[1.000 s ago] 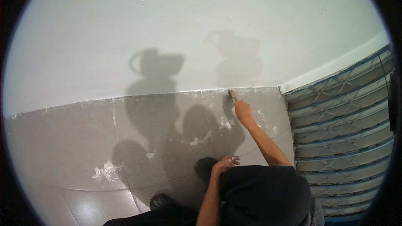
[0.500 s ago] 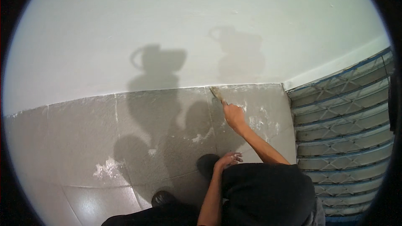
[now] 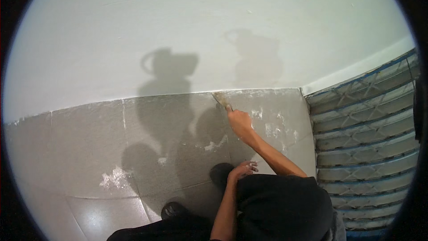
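Note:
My right hand (image 3: 240,122) is closed round the handle of a putty knife (image 3: 220,99), whose flat blade rests at the seam where the white wall (image 3: 214,13) meets the grey tiled floor (image 3: 80,151). My left hand (image 3: 244,169) hangs over my dark-clad knee (image 3: 281,201), fingers loosely apart and smudged with white, with nothing seen in it. White flaky residue (image 3: 117,179) spots the tiles and runs along the base of the wall.
A slatted metal folding gate (image 3: 361,143) with blue edges runs down the right side, beside a white ledge (image 3: 356,67). My dark shoes (image 3: 173,210) stand on the tiles below. Shadows fall on the wall and floor.
My right hand and the putty knife have moved left along the base of the wall. My left hand stays in about the same place.

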`<state>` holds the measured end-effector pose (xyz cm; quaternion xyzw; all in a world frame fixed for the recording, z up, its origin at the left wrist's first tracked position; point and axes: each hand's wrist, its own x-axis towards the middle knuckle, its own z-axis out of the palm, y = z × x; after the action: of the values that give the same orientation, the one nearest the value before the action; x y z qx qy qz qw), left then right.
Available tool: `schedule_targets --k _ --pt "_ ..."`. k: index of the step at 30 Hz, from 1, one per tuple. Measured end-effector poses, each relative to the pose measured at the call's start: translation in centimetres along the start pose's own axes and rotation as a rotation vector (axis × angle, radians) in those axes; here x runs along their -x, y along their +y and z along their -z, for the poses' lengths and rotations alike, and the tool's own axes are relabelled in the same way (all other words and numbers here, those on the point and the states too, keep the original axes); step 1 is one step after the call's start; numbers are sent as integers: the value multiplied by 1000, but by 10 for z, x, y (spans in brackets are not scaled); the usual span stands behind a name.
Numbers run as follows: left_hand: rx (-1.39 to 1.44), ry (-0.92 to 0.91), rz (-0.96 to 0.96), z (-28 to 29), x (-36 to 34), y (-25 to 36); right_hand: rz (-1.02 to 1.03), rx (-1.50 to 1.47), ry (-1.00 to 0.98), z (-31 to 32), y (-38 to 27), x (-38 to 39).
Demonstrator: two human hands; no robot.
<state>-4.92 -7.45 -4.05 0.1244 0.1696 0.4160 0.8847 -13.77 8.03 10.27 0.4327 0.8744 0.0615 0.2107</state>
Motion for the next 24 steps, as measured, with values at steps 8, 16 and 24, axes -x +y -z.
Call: schedule_targets --k 8,16,24 --pt "9 -77 -84 1 4 -2 -87 35 -54 4 27 -5" --pt "-72 -66 -75 -8 15 8 -32 -267 176 -38 -30 16" --pt "-620 137 43 -25 18 33 -80 -561 322 -87 -25 28"
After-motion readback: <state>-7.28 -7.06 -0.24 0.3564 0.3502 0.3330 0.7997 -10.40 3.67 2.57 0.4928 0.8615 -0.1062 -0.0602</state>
